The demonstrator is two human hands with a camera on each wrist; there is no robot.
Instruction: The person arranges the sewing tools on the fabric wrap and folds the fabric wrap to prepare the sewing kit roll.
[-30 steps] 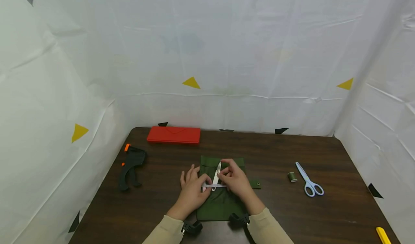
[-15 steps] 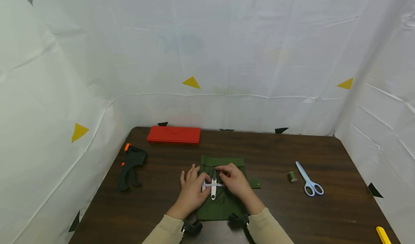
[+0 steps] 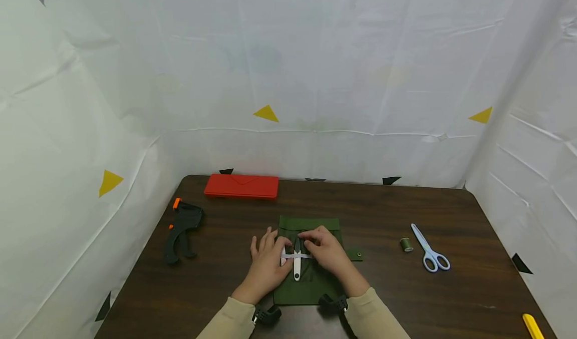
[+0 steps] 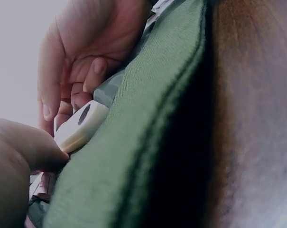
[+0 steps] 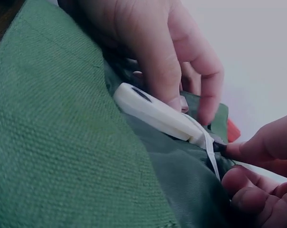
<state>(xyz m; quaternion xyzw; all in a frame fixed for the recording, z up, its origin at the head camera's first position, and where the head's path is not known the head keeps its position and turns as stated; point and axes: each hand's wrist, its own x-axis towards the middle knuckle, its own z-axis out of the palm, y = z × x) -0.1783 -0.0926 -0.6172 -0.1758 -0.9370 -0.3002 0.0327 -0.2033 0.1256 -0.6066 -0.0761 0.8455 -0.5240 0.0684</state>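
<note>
A green fabric pouch [image 3: 299, 294] lies spread on the table. On it a white-handled tool [image 3: 297, 269] with a dark tip and an oval hole in its end runs under a white elastic band [image 3: 306, 256]. My right hand [image 3: 331, 254] pinches the tool's dark tip; the right wrist view shows an index finger [image 5: 238, 149] on it. My left hand [image 3: 268, 266] grips the band's left end between thumb and index, its other fingers spread. Beside those fingertips sits a small pinkish-white item [image 4: 43, 185], partly hidden. In the left wrist view the handle [image 4: 81, 126] lies close to the pouch's cloth.
A red case [image 3: 242, 186] lies at the back left, with a black clamp [image 3: 184, 231] with orange parts in front of it. To the right are a green thread spool [image 3: 406, 245] and light-blue scissors [image 3: 430, 249]. A yellow object [image 3: 533, 326] lies near the front right.
The white-handled tool has slid toward me under the band and straightened from its slant. My right hand followed its tip down; my left hand stayed nearly still.
</note>
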